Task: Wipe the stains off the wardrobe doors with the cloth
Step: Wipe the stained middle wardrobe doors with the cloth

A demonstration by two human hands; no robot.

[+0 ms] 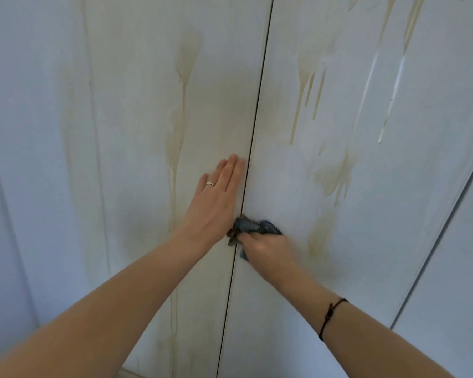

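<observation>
By door seam (pixel 257 105): left hand (pixel 216 197) flat, fingers (pixel 231 170) straight, pressing left door (pixel 137 105). Just right of seam, right hand (pixel 268 249) clenches dark blue cloth (pixel 254 226). Tan drip stains (pixel 302 75) streak both sides; job looks barely begun.

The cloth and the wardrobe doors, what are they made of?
The cloth looks like soft fabric, dark blue-grey: it bunches and folds in the right hand. The wardrobe doors look like smooth painted or laminated board, whitish and flat with a faint sheen; I cannot tell which.
</observation>
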